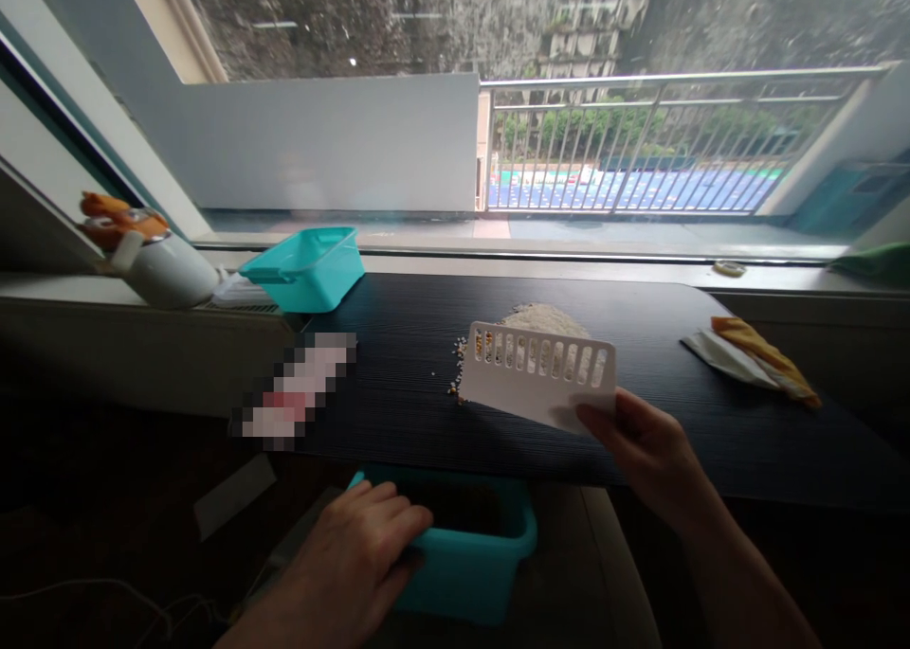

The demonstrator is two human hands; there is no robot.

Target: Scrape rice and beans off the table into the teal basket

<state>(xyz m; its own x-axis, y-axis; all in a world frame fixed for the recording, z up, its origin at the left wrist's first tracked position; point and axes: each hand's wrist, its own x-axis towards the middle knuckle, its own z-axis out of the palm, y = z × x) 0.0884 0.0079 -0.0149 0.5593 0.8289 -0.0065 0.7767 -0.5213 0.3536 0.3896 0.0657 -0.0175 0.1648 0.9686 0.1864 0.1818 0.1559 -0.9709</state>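
Slotted plate [526,391] pinched by right hand [644,441]; bin [462,573] gripped by left hand [362,545] at table's near edge [455,459]; grains [551,319] seemingly being gathered; level stroke needed.

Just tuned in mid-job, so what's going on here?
A person's right hand holds a slotted white panel at the near side of a pile of pale grains on the dark table. The left hand grips the rim of a teal bin just below the table's near edge. A second teal container stands by the window.
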